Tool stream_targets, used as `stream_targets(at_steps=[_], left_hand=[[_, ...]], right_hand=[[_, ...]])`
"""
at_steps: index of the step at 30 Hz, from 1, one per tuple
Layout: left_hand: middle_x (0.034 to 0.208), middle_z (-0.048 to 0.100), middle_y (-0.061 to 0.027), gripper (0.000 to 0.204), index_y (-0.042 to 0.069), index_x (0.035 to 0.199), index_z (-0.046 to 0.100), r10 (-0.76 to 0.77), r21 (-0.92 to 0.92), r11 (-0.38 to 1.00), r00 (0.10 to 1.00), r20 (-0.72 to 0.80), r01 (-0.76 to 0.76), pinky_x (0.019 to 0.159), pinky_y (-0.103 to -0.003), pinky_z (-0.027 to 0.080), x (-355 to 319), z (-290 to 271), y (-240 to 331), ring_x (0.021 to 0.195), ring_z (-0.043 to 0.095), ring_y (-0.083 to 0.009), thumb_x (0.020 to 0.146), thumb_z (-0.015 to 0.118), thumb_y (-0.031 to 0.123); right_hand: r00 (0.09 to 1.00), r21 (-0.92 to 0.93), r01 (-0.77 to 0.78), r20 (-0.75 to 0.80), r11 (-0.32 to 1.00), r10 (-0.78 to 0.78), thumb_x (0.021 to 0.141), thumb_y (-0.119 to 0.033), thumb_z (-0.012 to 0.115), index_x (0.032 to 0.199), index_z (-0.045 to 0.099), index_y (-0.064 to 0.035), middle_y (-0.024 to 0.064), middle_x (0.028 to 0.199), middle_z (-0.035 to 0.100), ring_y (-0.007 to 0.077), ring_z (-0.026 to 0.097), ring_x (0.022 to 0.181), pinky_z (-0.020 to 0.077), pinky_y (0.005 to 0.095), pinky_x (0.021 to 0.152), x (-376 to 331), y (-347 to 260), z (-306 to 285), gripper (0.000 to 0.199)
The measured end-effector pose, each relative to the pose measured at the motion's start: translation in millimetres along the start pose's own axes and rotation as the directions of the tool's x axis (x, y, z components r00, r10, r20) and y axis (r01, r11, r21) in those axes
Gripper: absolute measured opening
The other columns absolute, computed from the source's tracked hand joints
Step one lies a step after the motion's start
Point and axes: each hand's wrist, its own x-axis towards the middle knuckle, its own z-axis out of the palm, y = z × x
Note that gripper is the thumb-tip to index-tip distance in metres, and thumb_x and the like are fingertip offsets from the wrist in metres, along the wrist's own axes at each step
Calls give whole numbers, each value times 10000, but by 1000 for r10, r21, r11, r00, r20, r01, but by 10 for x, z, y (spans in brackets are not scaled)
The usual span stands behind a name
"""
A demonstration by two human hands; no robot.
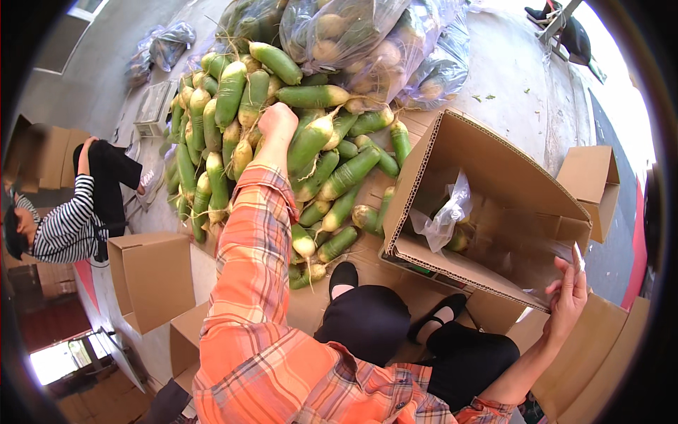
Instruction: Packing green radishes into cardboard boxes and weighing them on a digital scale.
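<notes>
My left hand (277, 121) reaches into a big heap of green radishes (351, 174), its fingers curled among them. What those fingers close on is hidden behind the hand. A large open cardboard box (487, 148) stands to the right of the heap. Inside it are a crumpled clear plastic bag (452, 212) and at least one radish (459, 239), partly covered by the plastic. At the box's near right corner, my right hand (567, 290) pinches the edge of clear plastic film between thumb and fingers.
Full plastic bags of radishes (381, 49) rest behind the heap. Smaller cardboard boxes stand at the left (157, 279) and right (590, 187). A person in a striped top (67, 226) sits at far left. My knees and shoes are close below the box.
</notes>
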Motion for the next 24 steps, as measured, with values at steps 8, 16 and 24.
stream_targets(at_steps=[8,16,24], left_hand=[[736,652,-109,257,48,835,678,193,-646,738,978,-73,-194,645,-312,458,-407,-450,-889,665,612,-196,749,622,284],[667,510,29,179,30,859,618,12,-973,178,989,-149,-149,495,-181,285,-1573,-1106,-1948,548,347,-13,872,580,205],[751,503,5,182,41,868,559,172,-803,-569,928,-330,-180,514,-203,291,-2400,-2035,-1922,544,322,-66,866,581,222]], right_hand=[[998,48,-5,58,999,2,942,-186,450,1264,483,-86,47,982,634,-9,427,530,257,119,437,17,43,-61,339],[994,167,14,106,986,-32,938,-180,458,1263,489,-114,30,970,628,-15,418,520,248,118,429,19,92,-120,333],[993,220,50,98,974,-73,921,-155,482,1255,488,-89,39,939,632,8,449,506,302,128,433,15,185,-161,341]])
